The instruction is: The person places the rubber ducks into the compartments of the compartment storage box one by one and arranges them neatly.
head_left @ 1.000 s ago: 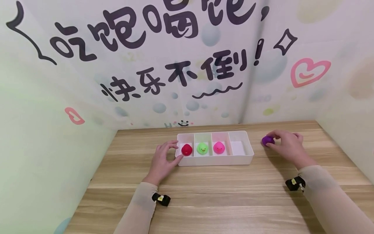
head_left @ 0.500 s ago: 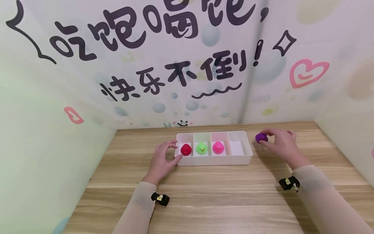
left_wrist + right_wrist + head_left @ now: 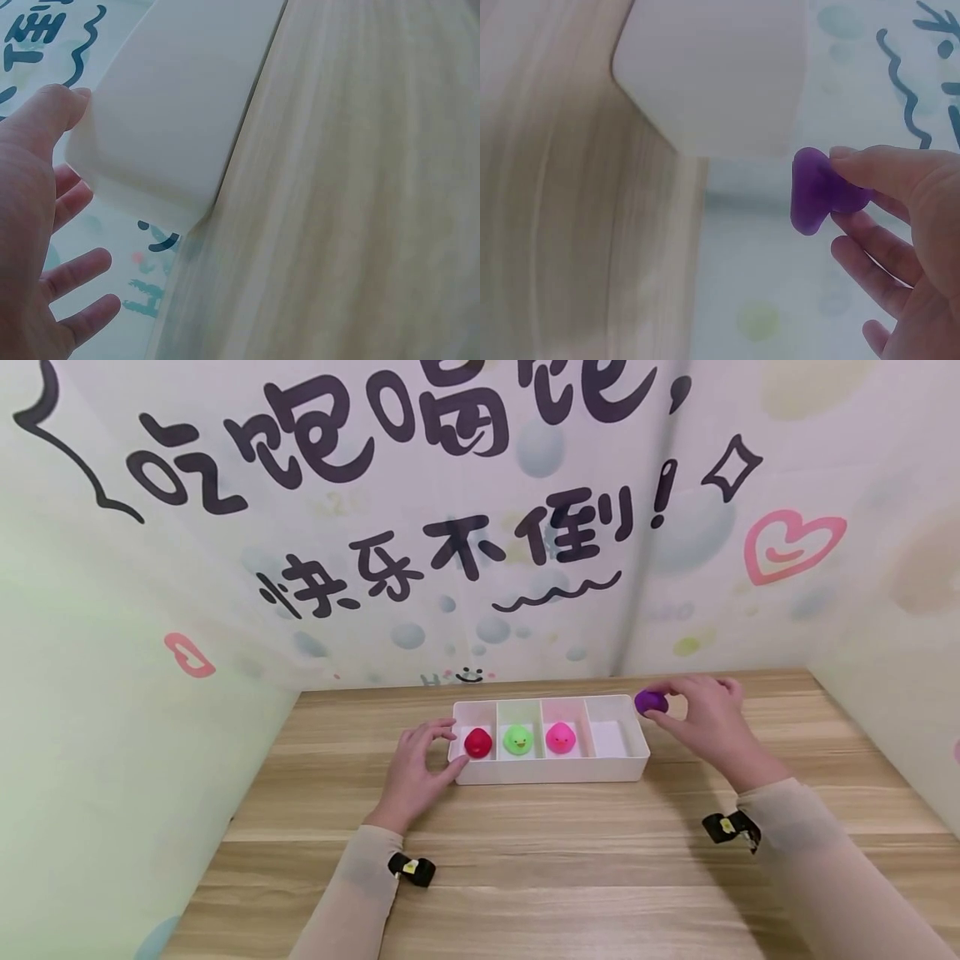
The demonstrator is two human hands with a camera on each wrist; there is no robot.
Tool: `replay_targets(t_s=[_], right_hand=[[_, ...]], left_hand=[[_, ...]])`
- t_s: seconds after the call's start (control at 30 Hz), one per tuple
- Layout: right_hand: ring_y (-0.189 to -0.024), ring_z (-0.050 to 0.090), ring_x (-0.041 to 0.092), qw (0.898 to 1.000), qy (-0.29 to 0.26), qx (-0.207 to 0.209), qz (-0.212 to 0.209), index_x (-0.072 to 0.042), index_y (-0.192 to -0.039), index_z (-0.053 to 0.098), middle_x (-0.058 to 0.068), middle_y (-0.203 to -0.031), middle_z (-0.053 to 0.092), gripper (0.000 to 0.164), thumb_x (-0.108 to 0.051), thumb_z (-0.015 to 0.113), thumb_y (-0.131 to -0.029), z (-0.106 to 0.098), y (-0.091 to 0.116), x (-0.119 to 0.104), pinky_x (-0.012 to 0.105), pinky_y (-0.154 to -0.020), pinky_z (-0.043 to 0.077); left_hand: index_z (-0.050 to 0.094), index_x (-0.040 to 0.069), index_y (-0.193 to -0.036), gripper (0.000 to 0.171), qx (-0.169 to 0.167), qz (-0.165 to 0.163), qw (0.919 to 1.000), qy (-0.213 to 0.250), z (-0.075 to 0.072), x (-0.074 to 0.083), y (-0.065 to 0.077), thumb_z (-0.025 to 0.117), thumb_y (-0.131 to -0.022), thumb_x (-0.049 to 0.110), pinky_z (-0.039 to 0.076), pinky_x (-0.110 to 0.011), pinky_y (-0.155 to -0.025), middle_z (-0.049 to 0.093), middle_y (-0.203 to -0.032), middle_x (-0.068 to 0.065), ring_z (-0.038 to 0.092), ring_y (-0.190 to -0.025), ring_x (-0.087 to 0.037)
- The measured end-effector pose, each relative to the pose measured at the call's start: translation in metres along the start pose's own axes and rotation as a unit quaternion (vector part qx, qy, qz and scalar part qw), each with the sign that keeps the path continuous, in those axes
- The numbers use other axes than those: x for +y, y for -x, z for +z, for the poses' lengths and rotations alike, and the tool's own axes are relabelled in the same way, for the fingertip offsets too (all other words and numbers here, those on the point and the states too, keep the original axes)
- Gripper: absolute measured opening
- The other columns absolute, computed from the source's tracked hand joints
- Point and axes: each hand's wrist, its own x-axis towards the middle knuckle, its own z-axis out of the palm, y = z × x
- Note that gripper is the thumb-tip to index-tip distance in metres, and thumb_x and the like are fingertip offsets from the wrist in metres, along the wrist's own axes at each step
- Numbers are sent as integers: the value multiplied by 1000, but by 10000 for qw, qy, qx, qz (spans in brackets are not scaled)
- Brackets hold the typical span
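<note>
My right hand (image 3: 708, 722) pinches a purple rubber duck (image 3: 649, 702) between thumb and fingers, raised beside the right end of a white divided box (image 3: 551, 772). In the right wrist view the duck (image 3: 810, 191) is seen close to the box's rim. My left hand (image 3: 414, 777) holds the box's left end, thumb at the front rim and fingertips at the end wall. From left to right, the compartments hold a red duck (image 3: 477, 744), a green duck (image 3: 518, 741) and a pink duck (image 3: 561, 738). Nothing lies in the rightmost compartment.
The box stands toward the back of a wood-grain table (image 3: 525, 877). Behind it rises a white printed backdrop (image 3: 360, 643) with large dark characters, and similar panels flank both sides.
My right hand has lifted the purple duck from the table and carried it left, up to the box's right end. The left hand and the box have stayed put.
</note>
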Motion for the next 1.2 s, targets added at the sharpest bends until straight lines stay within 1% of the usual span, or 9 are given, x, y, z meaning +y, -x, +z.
replay_targets(t_s=[0.13,0.23,0.4,0.5,0.63,0.73,0.9,1.2], right_hand=[[-107,64,35,10000,-40,-54,-50,-14,-107,76,10,-105,77,27,-18,87,-82,-1,-2,-11,66,-100,24],[-106,64,34,9999,-73,-110,-85,-13,-108,76,10,-105,76,29,-17,87,-82,1,-4,-17,65,-101,24],[-105,64,32,9994,-144,-161,-275,-14,-108,76,8,-105,77,29,-17,87,-82,7,-6,-26,64,-101,24],[-105,63,30,9988,-153,-281,-358,-14,-108,76,8,-106,77,29,-17,88,-81,11,-6,-29,63,-102,23],[-103,64,30,9978,-93,-475,-457,-14,-106,75,8,-104,77,30,-16,89,-80,16,-5,-31,63,-102,23],[-102,65,30,9971,-49,-522,-547,-13,-104,75,7,-102,77,29,-16,89,-79,20,-5,-32,64,-103,23],[-100,67,28,9961,3,-582,-663,-15,-101,75,4,-98,78,28,-15,90,-78,24,-6,-33,65,-104,21],[-98,70,29,9914,326,-1017,-752,-17,-96,77,1,-96,78,26,-19,93,-75,30,-9,-33,69,-108,18]], left_hand=[[63,18,-115,34,18,32,10000,1,0,0,0,78,-91,38,43,-52,-113,61,-146,5,49,-134,-27],[63,18,-115,35,-13,-11,10000,-26,0,1,-1,78,-91,39,43,-51,-113,60,-146,7,49,-134,-27],[63,17,-116,36,-9,-19,10000,-55,0,1,0,78,-92,40,44,-51,-112,59,-147,7,49,-133,-26],[63,18,-116,35,25,11,10000,-52,0,1,0,78,-91,38,44,-52,-111,60,-146,6,49,-132,-26],[62,22,-114,33,14,-14,10000,-63,0,1,0,78,-91,39,44,-50,-111,60,-146,8,49,-132,-25],[62,22,-114,33,6,-15,10000,-64,-1,1,0,78,-92,40,44,-51,-112,59,-146,8,49,-132,-25],[62,21,-114,33,3,-3,10000,-44,-1,1,0,77,-92,40,44,-51,-112,59,-147,8,49,-132,-25],[63,20,-116,34,-64,-93,9999,-52,0,0,0,76,-93,41,43,-51,-112,58,-148,9,48,-132,-25]])
